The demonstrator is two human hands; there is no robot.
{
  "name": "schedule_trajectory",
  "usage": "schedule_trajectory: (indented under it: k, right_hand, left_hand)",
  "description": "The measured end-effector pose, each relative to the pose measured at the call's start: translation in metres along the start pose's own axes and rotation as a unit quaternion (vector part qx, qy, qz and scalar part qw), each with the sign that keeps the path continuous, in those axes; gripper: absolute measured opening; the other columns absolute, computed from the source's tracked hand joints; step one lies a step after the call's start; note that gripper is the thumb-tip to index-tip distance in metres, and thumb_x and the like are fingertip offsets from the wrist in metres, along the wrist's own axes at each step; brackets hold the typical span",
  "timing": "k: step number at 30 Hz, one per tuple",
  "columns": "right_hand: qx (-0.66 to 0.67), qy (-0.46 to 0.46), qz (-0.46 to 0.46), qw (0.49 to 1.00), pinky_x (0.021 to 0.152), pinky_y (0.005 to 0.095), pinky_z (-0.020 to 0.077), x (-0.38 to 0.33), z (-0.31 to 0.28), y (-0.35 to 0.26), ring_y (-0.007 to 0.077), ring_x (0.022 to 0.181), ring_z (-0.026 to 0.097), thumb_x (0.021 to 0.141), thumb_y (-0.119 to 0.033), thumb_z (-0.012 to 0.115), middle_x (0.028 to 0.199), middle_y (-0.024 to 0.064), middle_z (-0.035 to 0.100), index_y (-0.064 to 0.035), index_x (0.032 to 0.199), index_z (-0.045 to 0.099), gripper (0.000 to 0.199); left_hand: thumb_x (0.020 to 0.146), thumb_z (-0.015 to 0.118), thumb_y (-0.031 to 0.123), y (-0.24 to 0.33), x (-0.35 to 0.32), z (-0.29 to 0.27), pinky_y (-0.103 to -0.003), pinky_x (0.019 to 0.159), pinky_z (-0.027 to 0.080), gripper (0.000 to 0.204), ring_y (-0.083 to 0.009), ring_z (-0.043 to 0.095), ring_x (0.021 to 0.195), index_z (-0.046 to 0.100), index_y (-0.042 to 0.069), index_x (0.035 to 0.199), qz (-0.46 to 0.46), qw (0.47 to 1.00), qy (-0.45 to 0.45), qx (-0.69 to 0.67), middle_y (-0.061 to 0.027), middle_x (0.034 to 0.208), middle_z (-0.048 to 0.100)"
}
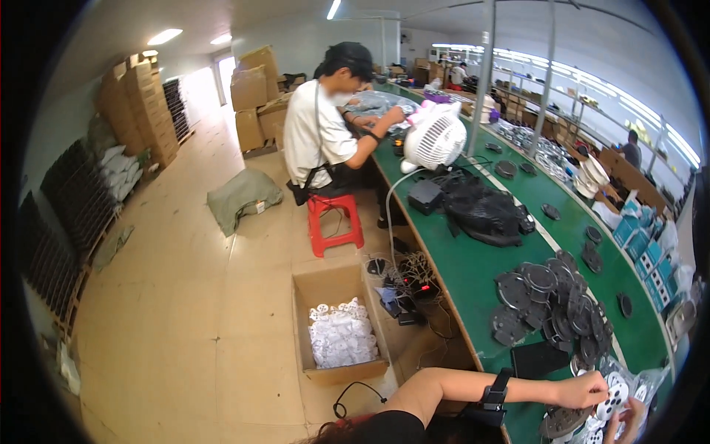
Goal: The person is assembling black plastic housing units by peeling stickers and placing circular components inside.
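At the lower right, my left hand (582,390) is closed at the edge of a round white plastic part (614,397) with dark holes. My right hand (629,419) is beside the part's lower edge, its fingers partly visible and bent toward it. More white parts (594,429) lie below, with clear plastic bags (642,386) around them. A dark round part (563,422) is just under my left wrist. Beyond my hands is a heap of dark grey round parts (551,300) on the green table (451,266). A black flat box (542,358) is near my forearm.
A cardboard box (299,325) of white parts stands on the floor to the left. Farther along, a co-worker (314,126) sits on a red stool (336,235). A white fan (436,139) and a black plastic bag (484,211) are on the table. Cables (414,274) hang below its edge.
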State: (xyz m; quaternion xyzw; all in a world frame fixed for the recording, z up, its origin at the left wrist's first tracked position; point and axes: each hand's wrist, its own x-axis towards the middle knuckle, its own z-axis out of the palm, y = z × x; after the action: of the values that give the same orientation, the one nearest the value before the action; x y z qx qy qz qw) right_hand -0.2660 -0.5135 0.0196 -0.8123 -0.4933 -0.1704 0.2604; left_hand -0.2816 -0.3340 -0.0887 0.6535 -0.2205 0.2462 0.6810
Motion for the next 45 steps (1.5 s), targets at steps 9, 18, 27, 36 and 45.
schedule_trajectory:
  k: [9, 18, 27, 36, 45]
  right_hand:
    - [-0.074, 0.011, -0.163, 0.984, 0.084, 0.0376, 0.0452, 0.002, 0.003, -0.060, 0.0302, 0.096, 0.057, 0.080, -0.013, 0.067, 0.105, 0.0158, 0.058, -0.0010, 0.106, 0.059, 0.029]
    - [0.021, -0.015, -0.207, 0.978, 0.073, 0.0344, 0.0503, -0.001, -0.008, -0.109, 0.0258, 0.085, 0.059, 0.080, -0.005, 0.065, 0.100, 0.0166, 0.059, 0.0016, 0.100, 0.062, 0.021]
    - [0.003, -0.029, -0.186, 0.982, 0.074, 0.0342, 0.0485, -0.007, -0.008, -0.125, 0.0270, 0.087, 0.060, 0.081, -0.008, 0.065, 0.099, 0.0141, 0.060, -0.0009, 0.097, 0.062, 0.018]
    - [-0.025, -0.050, -0.103, 0.993, 0.080, 0.0387, 0.0457, -0.025, -0.009, -0.091, 0.0337, 0.092, 0.058, 0.080, -0.005, 0.063, 0.100, 0.0172, 0.059, -0.0013, 0.098, 0.064, 0.019]
    - [-0.030, -0.036, -0.033, 0.998, 0.076, 0.0377, 0.0458, -0.038, -0.011, -0.035, 0.0338, 0.086, 0.058, 0.081, -0.010, 0.060, 0.095, 0.0172, 0.060, 0.0020, 0.099, 0.064, 0.022]
  left_hand:
    - [0.082, 0.050, 0.014, 0.066, -0.028, -0.004, -0.039, 0.047, 0.034, 0.029, -0.0268, 0.047, 0.044, 0.052, -0.009, 0.063, 0.094, 0.978, 0.116, 0.144, -0.0246, 0.055, 0.047]
    - [0.086, 0.048, 0.013, 0.138, -0.076, -0.007, -0.038, 0.049, 0.039, 0.030, -0.0283, 0.054, 0.049, 0.055, -0.007, 0.064, 0.176, 0.969, 0.118, 0.125, -0.0199, 0.056, 0.055]
    - [0.090, 0.045, 0.011, 0.135, -0.086, -0.008, -0.035, 0.051, 0.044, 0.032, -0.0235, 0.060, 0.054, 0.055, -0.008, 0.066, 0.131, 0.980, 0.103, 0.106, -0.0182, 0.060, 0.060]
    - [0.089, 0.046, 0.011, 0.099, -0.056, 0.011, -0.038, 0.051, 0.040, 0.026, -0.0324, 0.055, 0.055, 0.053, -0.007, 0.071, 0.088, 0.987, 0.045, 0.129, -0.0206, 0.062, 0.057]
    - [0.089, 0.047, 0.018, 0.061, -0.019, 0.032, -0.042, 0.070, 0.036, 0.027, -0.0350, 0.048, 0.070, 0.055, -0.003, 0.074, 0.001, 0.982, -0.060, 0.177, -0.0191, 0.068, 0.054]
